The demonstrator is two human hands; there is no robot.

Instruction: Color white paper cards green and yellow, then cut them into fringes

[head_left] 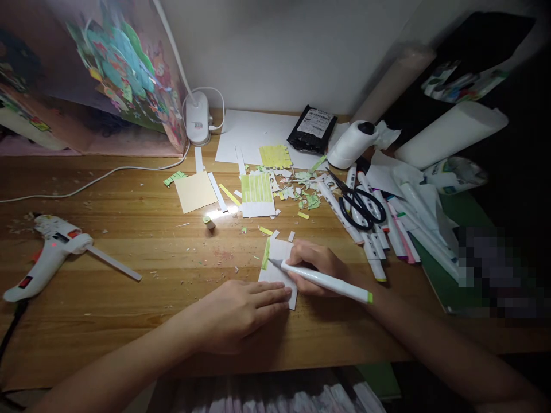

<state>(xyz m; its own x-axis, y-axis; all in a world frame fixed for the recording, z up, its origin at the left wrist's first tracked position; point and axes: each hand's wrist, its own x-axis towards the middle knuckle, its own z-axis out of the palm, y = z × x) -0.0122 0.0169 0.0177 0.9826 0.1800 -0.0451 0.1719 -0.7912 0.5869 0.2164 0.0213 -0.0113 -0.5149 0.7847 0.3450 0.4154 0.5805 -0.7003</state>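
Note:
My right hand (pixel 316 267) grips a white marker (pixel 329 281) with a light green end, its tip touching a small white paper piece (pixel 275 269). A green stripe runs along the paper's left edge, near the tip. Fingers stretched out, my left hand (pixel 253 312) lies flat on the lower part of that paper. The marker's cap (pixel 208 221) appears to be the small green-topped piece standing to the left. Beyond the paper lies a card with green stripes (pixel 258 192), beside a yellow-coloured scrap (pixel 275 156).
A white glue gun (pixel 55 246) with a glue stick lies at left. Black-handled scissors (pixel 360 207) rest on several markers (pixel 374 258) at right. Green paper scraps (pixel 307 192), a cream paper square (pixel 197 192), a black package (pixel 312 129) and a power strip (pixel 198 120) sit further back.

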